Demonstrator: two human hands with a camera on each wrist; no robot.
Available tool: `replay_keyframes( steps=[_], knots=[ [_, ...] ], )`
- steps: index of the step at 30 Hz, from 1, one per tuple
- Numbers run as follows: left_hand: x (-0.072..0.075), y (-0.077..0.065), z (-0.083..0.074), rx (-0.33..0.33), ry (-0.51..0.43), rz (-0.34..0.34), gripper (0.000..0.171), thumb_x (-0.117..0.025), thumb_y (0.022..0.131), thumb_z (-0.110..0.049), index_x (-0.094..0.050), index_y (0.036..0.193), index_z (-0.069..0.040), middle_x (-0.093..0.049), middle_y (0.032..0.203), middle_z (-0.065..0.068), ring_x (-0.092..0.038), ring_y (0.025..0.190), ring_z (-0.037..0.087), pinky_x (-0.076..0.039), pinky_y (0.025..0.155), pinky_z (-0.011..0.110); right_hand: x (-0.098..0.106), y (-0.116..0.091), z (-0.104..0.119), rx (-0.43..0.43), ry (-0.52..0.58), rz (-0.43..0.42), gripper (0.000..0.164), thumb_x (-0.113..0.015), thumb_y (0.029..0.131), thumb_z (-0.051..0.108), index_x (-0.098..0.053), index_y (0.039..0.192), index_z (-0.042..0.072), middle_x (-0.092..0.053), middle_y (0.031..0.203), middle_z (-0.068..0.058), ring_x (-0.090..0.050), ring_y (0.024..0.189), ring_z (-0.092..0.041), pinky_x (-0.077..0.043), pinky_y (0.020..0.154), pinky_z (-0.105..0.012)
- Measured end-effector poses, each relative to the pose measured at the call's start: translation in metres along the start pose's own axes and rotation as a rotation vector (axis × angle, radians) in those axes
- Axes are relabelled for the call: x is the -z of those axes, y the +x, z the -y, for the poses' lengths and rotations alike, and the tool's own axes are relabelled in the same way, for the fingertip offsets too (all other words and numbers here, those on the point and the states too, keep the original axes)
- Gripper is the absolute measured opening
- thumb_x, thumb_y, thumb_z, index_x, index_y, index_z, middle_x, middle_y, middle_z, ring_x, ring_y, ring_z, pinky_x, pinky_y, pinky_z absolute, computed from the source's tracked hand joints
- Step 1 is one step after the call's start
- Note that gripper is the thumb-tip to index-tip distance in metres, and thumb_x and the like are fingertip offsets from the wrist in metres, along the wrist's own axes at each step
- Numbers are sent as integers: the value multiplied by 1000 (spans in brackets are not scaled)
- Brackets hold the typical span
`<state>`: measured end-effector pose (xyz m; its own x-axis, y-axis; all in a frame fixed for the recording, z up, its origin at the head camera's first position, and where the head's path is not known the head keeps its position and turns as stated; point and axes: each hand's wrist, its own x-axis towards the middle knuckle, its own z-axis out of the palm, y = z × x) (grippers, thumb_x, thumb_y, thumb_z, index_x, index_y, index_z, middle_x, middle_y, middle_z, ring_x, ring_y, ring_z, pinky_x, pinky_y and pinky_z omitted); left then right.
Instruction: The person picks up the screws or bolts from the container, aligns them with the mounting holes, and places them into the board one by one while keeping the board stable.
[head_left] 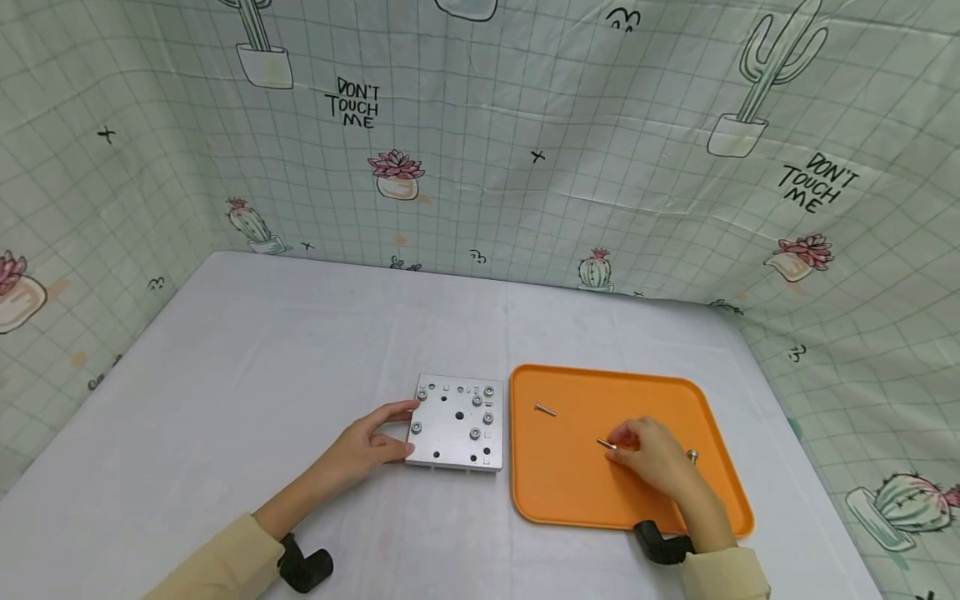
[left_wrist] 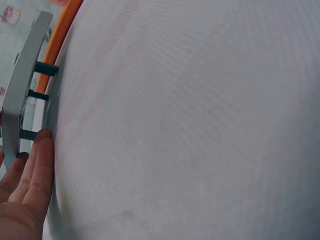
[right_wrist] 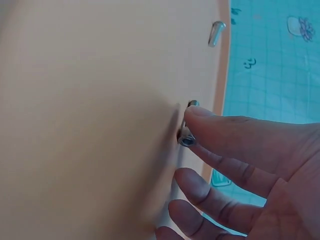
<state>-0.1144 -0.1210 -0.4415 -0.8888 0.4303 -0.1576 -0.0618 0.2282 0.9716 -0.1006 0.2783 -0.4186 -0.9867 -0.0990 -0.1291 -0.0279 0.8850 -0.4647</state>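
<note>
Head view: one metal block (head_left: 450, 429) lies on the white table (head_left: 225, 375), left of one orange tray (head_left: 570, 492). Six bolt heads (head_left: 475, 433) show on top of the block, among bare holes. Two loose bolts lie in the tray: a far-left bolt (head_left: 545, 410) and a right-hand bolt (head_left: 692, 456). The left hand (head_left: 365, 446) has thumb and forefinger spread, both touching the block's left edge. The right hand (head_left: 651, 457), over the tray, pinches one short bolt (head_left: 603, 443).

Left wrist view: three bolt shafts (left_wrist: 46, 68) stick out beneath the block. Straight fingers reach the nearest one; whether they touch it, I cannot tell.

Right wrist view: thumb and forefinger pinch the short bolt; three other fingers bend loosely. One loose bolt lies near the tray's rim, apart from the hand.
</note>
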Motion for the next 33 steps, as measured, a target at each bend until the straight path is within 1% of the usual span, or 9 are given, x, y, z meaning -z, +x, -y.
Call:
replay_keyframes(
  steps=[4, 10, 17, 22, 26, 29, 33],
  knots=[
    [0, 0, 0, 0, 2, 0, 61, -65, 85, -12, -39, 140, -9, -40, 138, 25, -67, 91, 20, -52, 78, 23, -2, 1, 1, -2, -6, 5, 15, -71, 81, 14, -66, 91, 4, -55, 85, -5, -48, 76, -17, -40, 68, -30],
    [0, 1, 1, -5, -2, 2, 61, -65, 85, -10, -39, 140, -7, -39, 139, 26, -67, 91, 21, -52, 78, 23, -2, 0, 1, -27, -5, 8, 17, -70, 81, 14, -64, 93, 3, -54, 87, -6, -48, 79, -18, -40, 69, -31],
    [1, 0, 2, -7, -6, 6, 61, -65, 85, -10, -39, 140, -8, -39, 139, 26, -67, 91, 20, -52, 78, 23, -2, 0, 1, -27, -15, 14, 10, -68, 83, 14, -63, 86, 6, -51, 83, -5, -43, 76, -18, -35, 65, -29],
    [1, 0, 2, -8, -3, 8, 61, -65, 85, -11, -39, 140, -8, -38, 139, 26, -67, 91, 20, -52, 78, 23, -1, -2, 3, -40, -24, 17, 11, -68, 83, 16, -64, 85, 6, -53, 87, -6, -45, 81, -21, -38, 69, -32],
    [0, 0, 2, -4, -5, 5, 61, -65, 85, -12, -39, 140, -8, -38, 140, 26, -67, 91, 20, -52, 78, 24, 1, -4, 4, -41, -28, -2, 12, -68, 84, 20, -65, 84, 8, -54, 88, -5, -46, 82, -21, -39, 70, -32],
    [0, 0, 2, 0, 0, 1, 61, -65, 85, -12, -39, 140, -9, -38, 140, 25, -67, 92, 21, -52, 79, 24, 4, -5, 7, -15, -34, -40, 12, -68, 83, 20, -65, 83, 9, -55, 87, -4, -46, 82, -21, -40, 70, -32],
    [0, 1, 1, 1, 7, -4, 61, -65, 85, -13, -40, 140, -10, -39, 139, 25, -67, 91, 21, -52, 79, 24, 7, -6, 13, 25, -28, -82, 12, -68, 84, 20, -63, 84, 9, -57, 92, -6, -48, 88, -24, -43, 75, -38]
  ],
)
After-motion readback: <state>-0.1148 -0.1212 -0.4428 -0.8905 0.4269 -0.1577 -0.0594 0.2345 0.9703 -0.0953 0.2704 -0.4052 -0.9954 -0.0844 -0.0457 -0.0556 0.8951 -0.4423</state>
